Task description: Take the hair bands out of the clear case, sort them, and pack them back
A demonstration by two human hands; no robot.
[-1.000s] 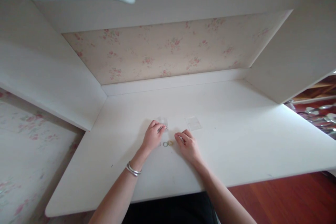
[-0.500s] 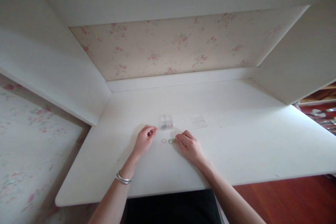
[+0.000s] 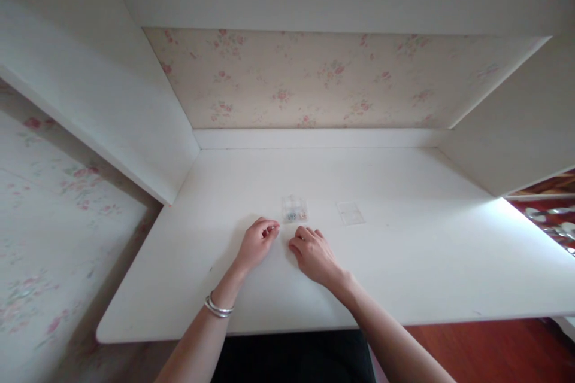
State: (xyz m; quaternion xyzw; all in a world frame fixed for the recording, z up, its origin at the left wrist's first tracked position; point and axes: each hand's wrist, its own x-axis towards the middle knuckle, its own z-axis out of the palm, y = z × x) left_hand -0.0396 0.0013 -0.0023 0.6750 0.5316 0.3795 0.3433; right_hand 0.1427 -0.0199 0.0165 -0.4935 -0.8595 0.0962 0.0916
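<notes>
Clear plastic box (image 3: 294, 209), small and holding tiny coloured bits too small to make out, sits on the white desk (image 3: 404, 251) near its middle, just beyond both hands. The left hand (image 3: 257, 243) lies at about seven o'clock from the box, fingers curled in with thumb and fingertips pinched together; whether anything is between them cannot be told. The right hand (image 3: 313, 253) lies at about five o'clock from the box, palm down on the desk, fingers bent and loosely together, pressed to the surface; whatever may be under them is hidden. The two hands are near each other, a narrow gap of bare desk between them. A silver bangle (image 3: 218, 306) circles the left wrist. At three o'clock from the box, a little apart, lies a flat clear lid (image 3: 350, 213). At twelve o'clock, beyond the desk, rises a back panel of flowered wallpaper (image 3: 314, 78), flanked by white side walls (image 3: 90, 84). A red-brown wooden floor (image 3: 494, 353) shows below the desk's near edge at right.
</notes>
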